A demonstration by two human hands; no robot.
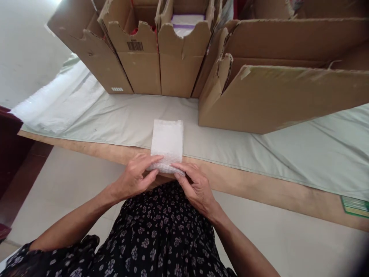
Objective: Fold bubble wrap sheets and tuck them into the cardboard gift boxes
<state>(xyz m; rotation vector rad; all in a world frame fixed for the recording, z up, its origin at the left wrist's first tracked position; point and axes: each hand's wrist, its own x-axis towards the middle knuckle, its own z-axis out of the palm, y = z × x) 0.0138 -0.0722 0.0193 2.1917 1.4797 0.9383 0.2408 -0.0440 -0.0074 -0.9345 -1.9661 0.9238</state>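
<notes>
A white strip of bubble wrap point(167, 139) lies on the pale cloth point(259, 154) at the table's near edge, its near end rolled or folded up. My left hand point(135, 177) pinches that rolled end from the left, thumb and fingers closed on it. From the right, my right hand point(196, 186) grips the same end with curled fingers. Whatever may be inside the roll is hidden by my fingers.
Several open cardboard boxes point(178, 57) stand in a row at the back, one holding white and purple packs point(186, 23). A large box point(276, 88) sits to the right. The bare wooden table edge point(259, 188) runs below the cloth; a green label point(356, 206) lies far right.
</notes>
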